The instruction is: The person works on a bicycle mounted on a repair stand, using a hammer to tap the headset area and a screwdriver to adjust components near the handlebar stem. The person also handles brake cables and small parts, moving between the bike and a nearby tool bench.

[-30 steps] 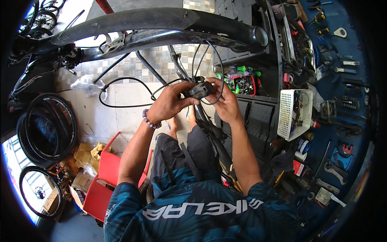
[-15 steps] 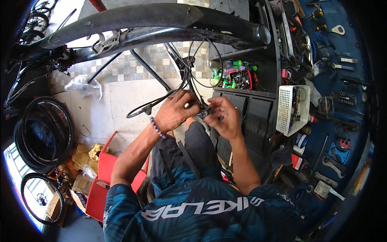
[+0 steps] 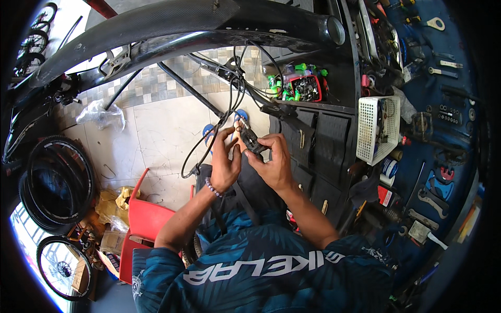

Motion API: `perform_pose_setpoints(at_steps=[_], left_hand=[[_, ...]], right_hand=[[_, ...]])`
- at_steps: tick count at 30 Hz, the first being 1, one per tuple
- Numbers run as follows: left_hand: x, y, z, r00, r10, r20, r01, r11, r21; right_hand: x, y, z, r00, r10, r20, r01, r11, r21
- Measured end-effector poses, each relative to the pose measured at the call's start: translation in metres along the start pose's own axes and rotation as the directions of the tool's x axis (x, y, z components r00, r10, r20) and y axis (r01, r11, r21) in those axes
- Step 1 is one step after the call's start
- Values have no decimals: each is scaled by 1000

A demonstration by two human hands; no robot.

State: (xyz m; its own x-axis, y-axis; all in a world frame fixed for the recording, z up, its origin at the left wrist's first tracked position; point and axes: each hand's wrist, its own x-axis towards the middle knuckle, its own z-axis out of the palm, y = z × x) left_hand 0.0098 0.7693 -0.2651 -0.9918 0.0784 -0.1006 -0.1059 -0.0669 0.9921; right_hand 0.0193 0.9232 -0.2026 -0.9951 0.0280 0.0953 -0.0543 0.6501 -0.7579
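Note:
Over my lap, my right hand (image 3: 275, 161) grips a small black bicycle part (image 3: 251, 140) between thumb and fingers. A thin silvery piece sticks out of its upper end; its exact kind is unclear. Just to its left, my left hand (image 3: 225, 163) is closed, thumb and fingers curled together beside the part; what they hold, if anything, is too small to make out. Black cables (image 3: 238, 86) hang in loops around and above both hands. Beyond them, a dark bicycle frame (image 3: 172, 47) crosses the top of the view.
A red chair (image 3: 146, 216) stands at my left, near stacked tyres (image 3: 55, 182). To my right are dark drawers (image 3: 331, 138), a white perforated basket (image 3: 373, 154) of parts and a blue bench (image 3: 456, 117) with spanners. A red bin (image 3: 319, 93) of small parts sits on a shelf.
Both hands have drawn nearer to my body and turned, bringing the black part into clearer sight in my right hand. The cables have shifted, and my view has moved slightly.

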Motion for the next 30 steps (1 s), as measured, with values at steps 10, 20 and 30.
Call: perform_pose_setpoints(at_steps=[10, 20, 30], left_hand=[[11, -23, 3, 749, -480, 456, 632, 312, -710], [8, -37, 13, 800, -450, 398, 582, 418, -697], [6, -42, 7, 821, -428, 378, 563, 493, -663]], right_hand=[[-17, 26, 9, 993, -39, -115, 32, 998, -61], [-27, 46, 16, 993, -30, -118, 28, 999, -17], [-37, 58, 28, 991, 77, -108, -62, 989, 132]])
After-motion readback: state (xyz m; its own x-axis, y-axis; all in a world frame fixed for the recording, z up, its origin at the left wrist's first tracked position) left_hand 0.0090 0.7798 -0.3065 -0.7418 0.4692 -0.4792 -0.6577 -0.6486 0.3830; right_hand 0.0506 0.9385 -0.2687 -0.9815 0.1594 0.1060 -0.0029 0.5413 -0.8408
